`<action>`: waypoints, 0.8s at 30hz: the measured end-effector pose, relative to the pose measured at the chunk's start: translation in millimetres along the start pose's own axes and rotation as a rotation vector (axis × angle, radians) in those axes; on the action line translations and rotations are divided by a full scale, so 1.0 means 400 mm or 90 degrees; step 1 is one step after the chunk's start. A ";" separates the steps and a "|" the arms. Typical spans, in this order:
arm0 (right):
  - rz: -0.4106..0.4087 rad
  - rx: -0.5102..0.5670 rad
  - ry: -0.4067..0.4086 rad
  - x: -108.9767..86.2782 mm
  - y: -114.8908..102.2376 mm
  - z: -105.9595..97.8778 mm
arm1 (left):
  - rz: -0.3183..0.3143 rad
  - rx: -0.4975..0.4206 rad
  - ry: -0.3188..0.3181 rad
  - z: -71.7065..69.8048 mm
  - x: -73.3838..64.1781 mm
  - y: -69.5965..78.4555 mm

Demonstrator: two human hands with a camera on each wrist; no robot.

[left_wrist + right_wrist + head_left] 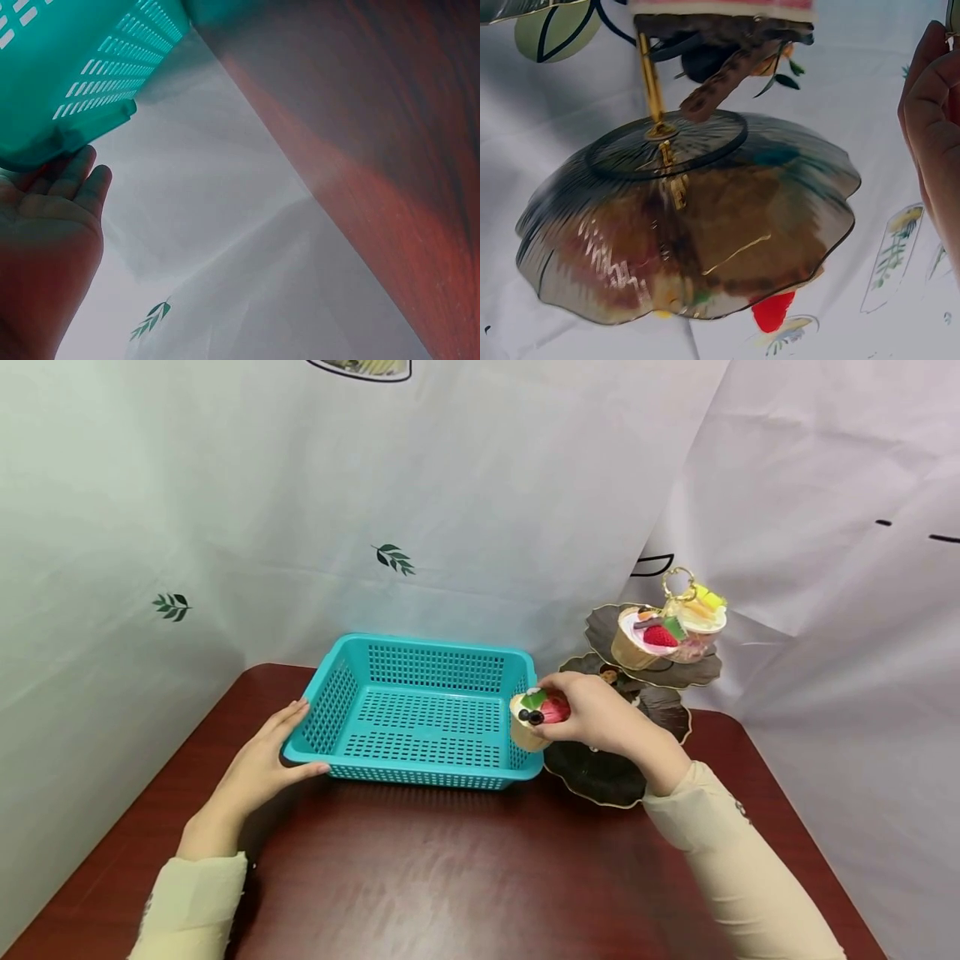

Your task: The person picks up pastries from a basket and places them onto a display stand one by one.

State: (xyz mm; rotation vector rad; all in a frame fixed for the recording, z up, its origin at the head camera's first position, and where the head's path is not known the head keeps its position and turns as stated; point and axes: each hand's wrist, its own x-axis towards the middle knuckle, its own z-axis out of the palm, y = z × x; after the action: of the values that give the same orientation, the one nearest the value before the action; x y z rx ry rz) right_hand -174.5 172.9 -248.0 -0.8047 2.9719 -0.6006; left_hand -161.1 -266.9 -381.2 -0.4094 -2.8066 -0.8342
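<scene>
My right hand (588,714) pinches a cupcake (528,732) topped with a red berry, a green piece and dark berries. It holds the cupcake at the right wall of a turquoise perforated plastic basket (431,776), overlapping that wall in the head view. At the basket's left front corner, my left hand (258,768) touches the rim, fingers along the left side and thumb at the front. The left wrist view has those fingers (91,191) fairly straight against the basket's edge. In the right wrist view only part of the right hand (937,127) shows, at the edge.
Right of the basket stands a tiered, scalloped, gold-edged dark glass stand (600,781). Its upper tier bears a cupcake with a strawberry (633,647) and a yellow-topped cupcake (708,617). A layered cake piece (727,22) appears in the right wrist view. White printed cloth (480,510) hangs behind the table (450,868).
</scene>
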 end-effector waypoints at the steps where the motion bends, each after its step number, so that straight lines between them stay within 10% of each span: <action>1: -0.001 -0.002 -0.001 -0.002 0.002 -0.003 | -0.001 0.000 0.000 0.000 0.000 0.000; 24: 0.005 -0.032 -0.001 -0.050 0.045 -0.045 | 0.004 -0.003 0.003 0.000 0.002 0.000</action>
State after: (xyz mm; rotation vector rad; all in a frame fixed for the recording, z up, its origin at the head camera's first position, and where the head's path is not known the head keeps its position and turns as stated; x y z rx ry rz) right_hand -167.8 203.3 -239.9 -0.7971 2.9993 -0.5262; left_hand -161.9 -266.6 -381.0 -0.4154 -2.7983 -0.8397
